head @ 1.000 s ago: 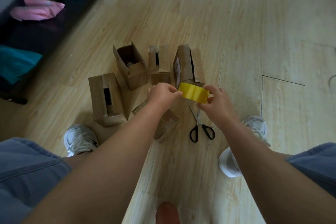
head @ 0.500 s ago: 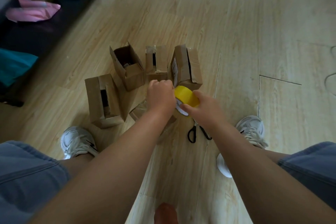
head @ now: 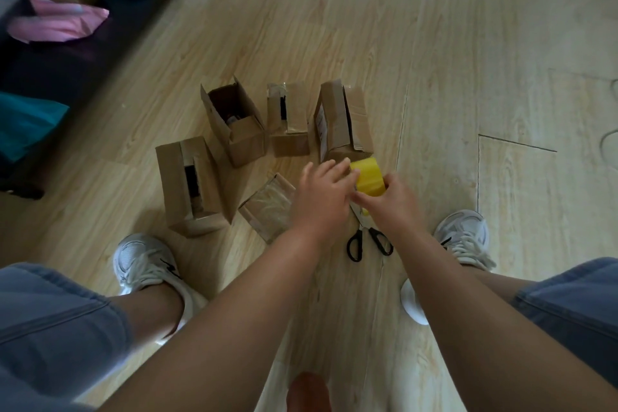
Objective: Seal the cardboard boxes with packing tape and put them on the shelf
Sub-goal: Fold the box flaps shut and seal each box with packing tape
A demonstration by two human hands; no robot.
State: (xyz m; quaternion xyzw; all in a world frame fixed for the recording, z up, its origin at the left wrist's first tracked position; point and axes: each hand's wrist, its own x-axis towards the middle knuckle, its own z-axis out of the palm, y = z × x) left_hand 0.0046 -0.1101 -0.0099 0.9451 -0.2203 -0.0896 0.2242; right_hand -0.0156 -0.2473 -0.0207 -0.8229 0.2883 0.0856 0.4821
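Reaching forward over the floor, both hands meet at the yellow tape roll (head: 368,177), just in front of the rightmost cardboard box (head: 341,124). The right hand (head: 393,202) clamps the roll; the left hand (head: 322,192) lays outstretched fingers against its side. Half a second earlier those fingers curled over it, nearer the scissors (head: 373,232).

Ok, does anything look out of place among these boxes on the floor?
One box lies tipped over at an angle, its face glossy with tape, while the other four boxes stand upright with flaps ajar. The scissors lie loose on the floor below the tape roll.
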